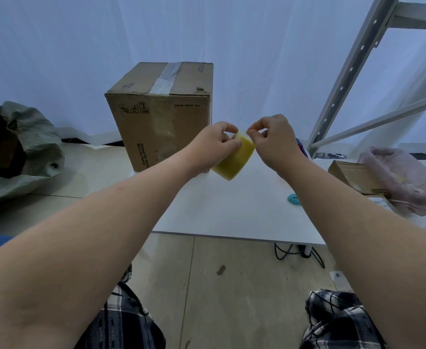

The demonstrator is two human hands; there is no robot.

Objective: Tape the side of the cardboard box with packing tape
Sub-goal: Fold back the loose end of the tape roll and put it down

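A brown cardboard box (161, 117) stands upright at the far left of the white table (232, 210), with a clear tape strip along its top seam. In front of its right corner I hold a yellowish roll of packing tape (234, 159) in the air. My left hand (212, 147) grips the roll from the left. My right hand (272, 139) pinches at the roll's upper edge with thumb and forefinger; whether a tape end is lifted I cannot tell.
A small teal object (293, 199) lies on the table to the right. Further right sit a flat cardboard piece (355, 177) and a pinkish bag (408, 180). A metal shelf frame (353, 71) rises at right. A grey sack (18, 152) lies on the floor at left.
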